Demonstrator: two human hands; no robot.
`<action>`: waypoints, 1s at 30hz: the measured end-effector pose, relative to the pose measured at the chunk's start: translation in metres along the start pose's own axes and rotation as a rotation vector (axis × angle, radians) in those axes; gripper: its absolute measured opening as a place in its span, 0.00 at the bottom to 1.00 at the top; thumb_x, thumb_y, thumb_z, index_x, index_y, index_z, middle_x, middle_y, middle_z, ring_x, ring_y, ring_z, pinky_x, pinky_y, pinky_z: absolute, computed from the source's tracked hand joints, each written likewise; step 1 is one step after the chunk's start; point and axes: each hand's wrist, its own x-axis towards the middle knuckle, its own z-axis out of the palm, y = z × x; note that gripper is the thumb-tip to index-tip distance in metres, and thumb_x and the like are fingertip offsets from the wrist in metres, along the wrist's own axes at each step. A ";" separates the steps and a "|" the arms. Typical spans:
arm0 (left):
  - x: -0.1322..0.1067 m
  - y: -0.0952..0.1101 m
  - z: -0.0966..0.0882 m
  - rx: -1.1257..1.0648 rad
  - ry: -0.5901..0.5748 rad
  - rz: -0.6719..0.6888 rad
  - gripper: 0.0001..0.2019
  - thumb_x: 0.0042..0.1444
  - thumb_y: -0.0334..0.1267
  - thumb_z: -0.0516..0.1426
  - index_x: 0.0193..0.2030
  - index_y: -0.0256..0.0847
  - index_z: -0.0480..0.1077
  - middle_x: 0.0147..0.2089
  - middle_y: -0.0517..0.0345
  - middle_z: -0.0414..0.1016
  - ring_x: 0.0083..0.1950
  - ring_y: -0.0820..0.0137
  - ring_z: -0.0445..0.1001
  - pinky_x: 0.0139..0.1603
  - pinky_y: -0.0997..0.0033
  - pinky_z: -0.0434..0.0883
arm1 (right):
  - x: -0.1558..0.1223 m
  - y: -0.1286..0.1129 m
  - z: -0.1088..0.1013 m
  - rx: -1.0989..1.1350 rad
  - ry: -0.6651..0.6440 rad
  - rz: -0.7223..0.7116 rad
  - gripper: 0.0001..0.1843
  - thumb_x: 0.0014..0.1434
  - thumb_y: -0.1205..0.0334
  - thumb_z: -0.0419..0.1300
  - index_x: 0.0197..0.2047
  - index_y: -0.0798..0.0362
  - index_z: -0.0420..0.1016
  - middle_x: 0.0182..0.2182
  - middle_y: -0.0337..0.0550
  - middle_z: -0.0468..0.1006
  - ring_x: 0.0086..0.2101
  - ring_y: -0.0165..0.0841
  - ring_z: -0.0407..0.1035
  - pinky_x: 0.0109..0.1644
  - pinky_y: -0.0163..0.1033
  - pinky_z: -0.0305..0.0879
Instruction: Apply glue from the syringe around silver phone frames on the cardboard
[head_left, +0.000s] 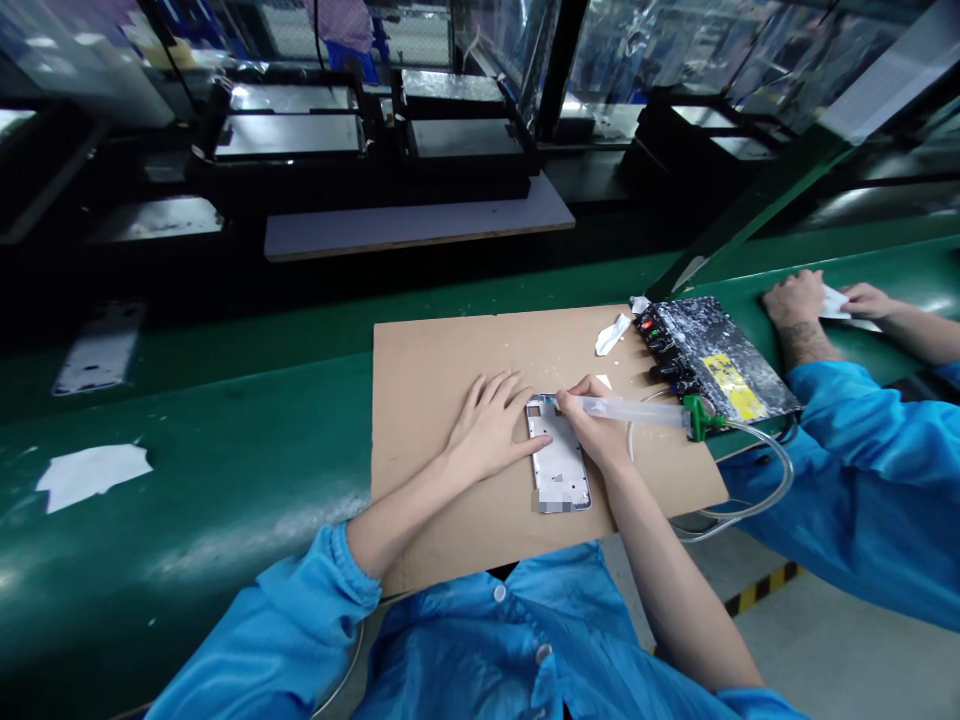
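Note:
A white phone frame (560, 462) lies on a brown cardboard sheet (435, 380) in front of me. My left hand (491, 425) rests flat beside it with fingers spread, the fingertips touching the frame's upper left edge. My right hand (600, 425) is closed round a clear glue syringe (637, 410), its tip at the frame's top edge. A green fitting (697, 417) at the syringe's back joins a clear hose (765, 480).
A black controller box (712, 360) with knobs and a yellow label sits at the cardboard's right. A co-worker's hands (817, 300) in blue sleeves hold white paper at the far right. The green conveyor belt (187, 480) carries a white scrap (94, 473). Black trays (360, 140) stand behind.

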 end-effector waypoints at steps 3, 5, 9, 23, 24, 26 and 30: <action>0.000 -0.001 0.001 -0.015 0.012 0.004 0.40 0.71 0.70 0.56 0.77 0.43 0.69 0.84 0.41 0.62 0.86 0.50 0.57 0.89 0.39 0.47 | 0.000 0.000 0.000 0.001 -0.001 0.002 0.18 0.63 0.46 0.70 0.30 0.45 0.71 0.27 0.36 0.79 0.30 0.37 0.71 0.36 0.42 0.65; 0.000 -0.001 0.002 -0.022 0.020 0.008 0.40 0.71 0.70 0.55 0.77 0.43 0.69 0.84 0.41 0.63 0.86 0.50 0.57 0.89 0.38 0.48 | 0.000 0.001 -0.001 -0.012 -0.007 -0.002 0.18 0.64 0.46 0.70 0.31 0.45 0.71 0.27 0.36 0.79 0.30 0.37 0.71 0.37 0.42 0.65; 0.000 -0.001 0.001 -0.010 0.019 0.006 0.40 0.71 0.70 0.56 0.77 0.43 0.70 0.84 0.42 0.63 0.86 0.50 0.57 0.89 0.40 0.47 | 0.001 0.001 -0.001 -0.017 -0.008 -0.011 0.18 0.64 0.45 0.70 0.31 0.46 0.72 0.28 0.37 0.80 0.31 0.37 0.72 0.37 0.42 0.65; 0.000 -0.001 0.002 -0.020 0.021 0.005 0.39 0.71 0.71 0.55 0.76 0.44 0.70 0.84 0.42 0.63 0.86 0.50 0.57 0.89 0.39 0.48 | 0.000 0.001 -0.001 -0.015 -0.004 -0.018 0.18 0.64 0.46 0.70 0.31 0.46 0.71 0.28 0.37 0.79 0.31 0.37 0.71 0.38 0.42 0.65; 0.000 -0.001 0.002 -0.021 0.020 0.004 0.39 0.71 0.71 0.55 0.76 0.45 0.70 0.84 0.42 0.63 0.86 0.50 0.57 0.89 0.39 0.48 | 0.000 0.001 -0.001 -0.012 -0.003 -0.016 0.18 0.64 0.46 0.70 0.31 0.46 0.71 0.28 0.37 0.80 0.31 0.37 0.71 0.38 0.42 0.65; 0.000 0.000 0.001 -0.018 0.018 0.001 0.39 0.71 0.70 0.56 0.76 0.44 0.70 0.84 0.42 0.63 0.86 0.50 0.57 0.89 0.39 0.48 | 0.000 0.000 0.000 -0.004 -0.002 -0.012 0.18 0.64 0.45 0.70 0.30 0.46 0.71 0.27 0.37 0.80 0.31 0.37 0.71 0.37 0.42 0.66; 0.000 0.000 0.000 -0.017 0.006 -0.009 0.39 0.71 0.69 0.57 0.76 0.42 0.70 0.84 0.41 0.63 0.86 0.50 0.57 0.90 0.40 0.46 | 0.000 0.000 0.000 -0.008 -0.007 0.000 0.19 0.64 0.44 0.70 0.31 0.46 0.71 0.28 0.37 0.80 0.31 0.37 0.72 0.37 0.42 0.65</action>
